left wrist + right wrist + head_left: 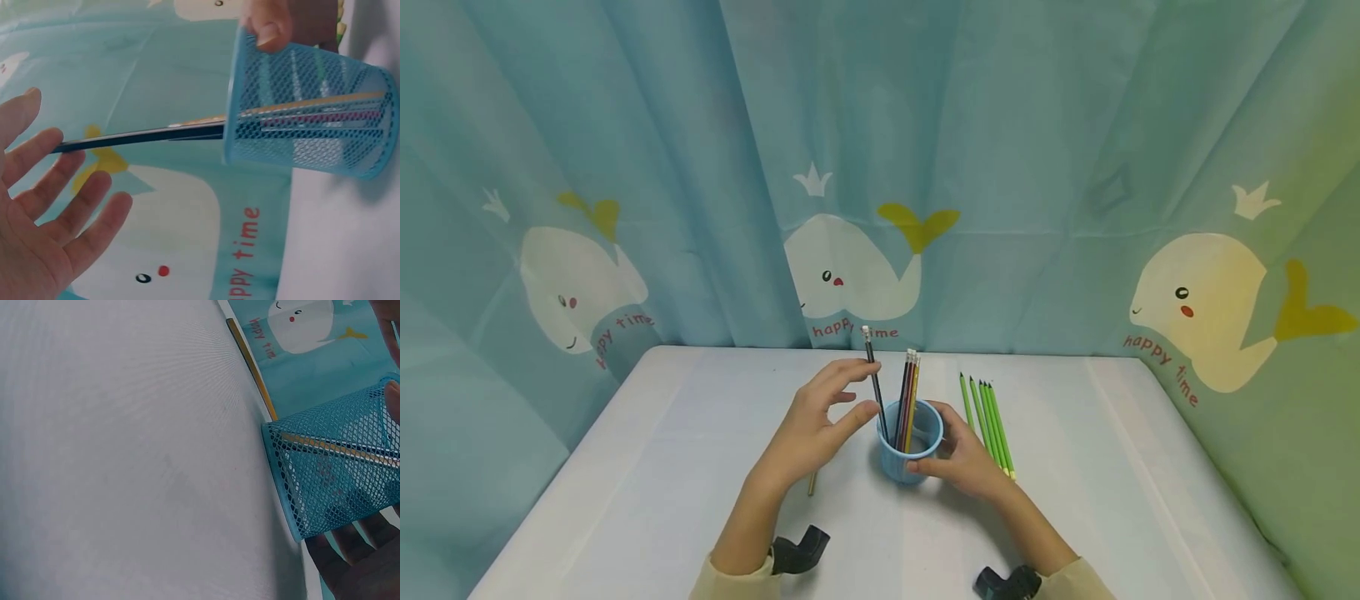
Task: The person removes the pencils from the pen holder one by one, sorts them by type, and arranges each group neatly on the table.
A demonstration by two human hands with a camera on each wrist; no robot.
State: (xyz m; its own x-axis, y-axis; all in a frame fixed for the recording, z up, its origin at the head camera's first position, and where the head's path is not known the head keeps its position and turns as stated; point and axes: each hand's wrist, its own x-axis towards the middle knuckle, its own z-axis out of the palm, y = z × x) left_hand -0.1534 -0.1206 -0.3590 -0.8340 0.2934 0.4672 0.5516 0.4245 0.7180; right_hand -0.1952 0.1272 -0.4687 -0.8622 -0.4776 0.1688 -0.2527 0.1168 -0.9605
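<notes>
A blue mesh pencil cup [895,468] stands on the white table, gripped by my right hand [964,460] with the thumb at the near side of its rim and the fingers round the far side. Several pencils [907,400] with white erasers upward lean together inside it. Apart from them, a black pencil [876,385] tilts left in the cup. My left hand [811,427] is beside its upper part, fingers spread; in the left wrist view the index and middle fingertips [74,160] touch it while the thumb stays away.
Several green pencils [992,425] lie side by side on the table, right of the cup. A gold-yellow pencil [253,369] lies on the table to the left, partly hidden by my left hand in the head view. A whale-print curtain [1022,283] hangs behind the table.
</notes>
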